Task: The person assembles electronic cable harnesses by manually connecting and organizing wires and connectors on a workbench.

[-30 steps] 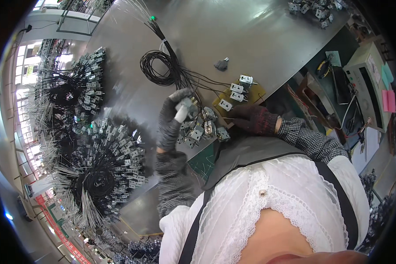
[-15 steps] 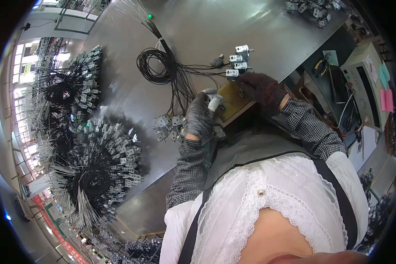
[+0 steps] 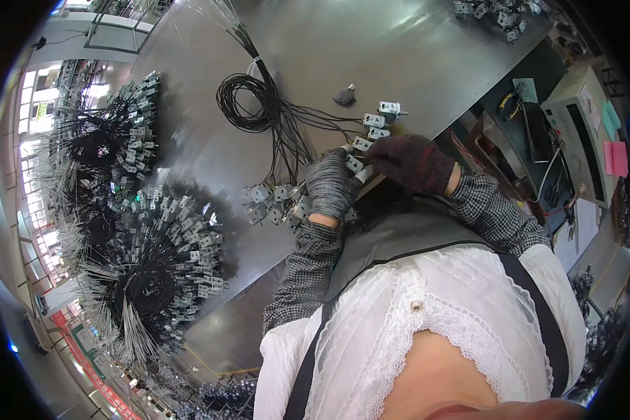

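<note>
My left hand [image 3: 331,183], in a grey knit glove with white-wrapped fingertips, grips a small silver metal switch-like part [image 3: 354,162] at the near end of a short row. Against the same part sits my right hand [image 3: 413,164] in a dark red glove, its fingers closed together and their tips partly hidden. Beyond the hands lie several more boxy silver parts [image 3: 374,120] with black cables running left. Those cables [image 3: 276,115] gather into a tied coil on the metal table. The yellowish board or block under my hands is nearly all covered.
A cluster of loose silver parts [image 3: 276,196] sits beside my left wrist. Large cabled bundles [image 3: 150,280] line the left side. A small dark grey piece [image 3: 344,96] rests beyond the row. At right stand a beige instrument box [image 3: 577,129] and yellow-handled pliers [image 3: 509,106].
My left hand has moved slightly right, and my right hand has come in lower and nearer to it. The row of silver parts has shifted toward me, its cables with it.
</note>
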`<state>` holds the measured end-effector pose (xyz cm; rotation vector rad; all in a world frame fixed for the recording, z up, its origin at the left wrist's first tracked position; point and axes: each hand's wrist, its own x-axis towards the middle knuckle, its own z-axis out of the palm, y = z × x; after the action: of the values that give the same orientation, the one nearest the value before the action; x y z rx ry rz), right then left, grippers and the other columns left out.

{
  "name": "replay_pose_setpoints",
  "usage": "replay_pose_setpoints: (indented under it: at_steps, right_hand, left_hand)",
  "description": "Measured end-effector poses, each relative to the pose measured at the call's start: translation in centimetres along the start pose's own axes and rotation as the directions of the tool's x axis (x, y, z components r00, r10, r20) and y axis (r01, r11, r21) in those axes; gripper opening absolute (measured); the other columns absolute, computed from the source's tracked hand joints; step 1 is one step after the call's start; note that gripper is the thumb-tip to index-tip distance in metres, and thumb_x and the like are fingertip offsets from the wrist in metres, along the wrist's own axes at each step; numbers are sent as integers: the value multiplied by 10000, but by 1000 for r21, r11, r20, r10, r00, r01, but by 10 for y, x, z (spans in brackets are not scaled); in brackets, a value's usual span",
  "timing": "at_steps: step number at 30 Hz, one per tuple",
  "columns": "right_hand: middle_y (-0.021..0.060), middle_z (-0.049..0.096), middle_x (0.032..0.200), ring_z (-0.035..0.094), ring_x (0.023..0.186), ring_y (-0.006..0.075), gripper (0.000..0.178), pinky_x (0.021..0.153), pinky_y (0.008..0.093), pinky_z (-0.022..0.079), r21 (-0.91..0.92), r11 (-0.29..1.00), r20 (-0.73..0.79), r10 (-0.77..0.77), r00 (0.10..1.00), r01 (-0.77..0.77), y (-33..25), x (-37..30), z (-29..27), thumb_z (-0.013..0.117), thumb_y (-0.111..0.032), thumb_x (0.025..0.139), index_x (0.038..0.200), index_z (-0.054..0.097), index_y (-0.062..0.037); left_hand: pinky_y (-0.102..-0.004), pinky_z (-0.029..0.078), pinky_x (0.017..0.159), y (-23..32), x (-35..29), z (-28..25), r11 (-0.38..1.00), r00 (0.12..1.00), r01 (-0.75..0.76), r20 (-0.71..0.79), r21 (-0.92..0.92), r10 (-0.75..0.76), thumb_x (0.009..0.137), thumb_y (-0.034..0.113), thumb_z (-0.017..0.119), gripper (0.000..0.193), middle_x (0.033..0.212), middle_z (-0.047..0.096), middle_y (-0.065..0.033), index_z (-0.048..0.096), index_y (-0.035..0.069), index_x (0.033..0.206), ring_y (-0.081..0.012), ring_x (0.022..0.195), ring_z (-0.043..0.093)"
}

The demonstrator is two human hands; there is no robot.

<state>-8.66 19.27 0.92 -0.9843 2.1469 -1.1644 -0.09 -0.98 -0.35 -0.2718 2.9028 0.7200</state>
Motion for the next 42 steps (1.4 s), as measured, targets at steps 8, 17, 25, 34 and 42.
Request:
replay_pose_setpoints:
  at_steps: [8, 17, 25, 34, 42]
  right_hand:
    - [143, 751, 969, 742, 917, 366, 211, 792, 480, 593, -416, 906, -4, -89, 996, 80, -4, 3, 9, 694, -189, 937, 1134, 717, -116]
    - [134, 751, 981, 741, 947, 353, 218, 818, 474, 589, -438, 899, 37, -4, 999, 20, -13, 4, 4, 670, -193, 930, 1135, 708, -128]
    - [165, 747, 1014, 732, 971, 369, 220, 843, 457, 587, -202, 979, -54, -55, 997, 43, -2, 3, 8, 693, -185, 953, 1152, 709, -92]
    - [163, 735, 1105, 722, 1038, 301, 261, 915, 414, 565, 160, 987, 54, -27, 998, 18, 7, -3, 13, 688, -223, 1001, 1204, 715, -60]
    - [153, 734, 1088, 719, 1023, 330, 289, 925, 419, 567, 205, 974, 104, -121, 987, 97, 23, 5, 52, 665, -216, 1008, 1252, 695, -63]
  left_hand:
    - [-463, 568, 860, 10, 9, 4, 992, 1000, 6, 19, 123, -8, 698, 331, 920, 541, 963, 753, -145, 753, 86, 1150, -334, 925, 737]
    - [-477, 552, 868, 1, 17, 20, 982, 999, -7, 36, 187, 1, 727, 417, 883, 487, 953, 741, -158, 753, 67, 1039, -362, 935, 721]
    - [-440, 564, 858, 8, 11, -3, 996, 994, 60, 97, -64, -54, 728, 322, 925, 508, 935, 737, -128, 730, 90, 1135, -287, 896, 730]
    - [-409, 537, 982, -83, -64, -31, 854, 745, -357, -667, -378, 16, 748, 220, 935, 716, 1308, 669, -119, 624, 93, 1380, -238, 1137, 657]
    - [-509, 438, 1126, -100, -108, -29, 976, 978, -164, -105, 145, 180, 763, 229, 903, 839, 1397, 633, -191, 557, 159, 1523, -386, 1272, 585]
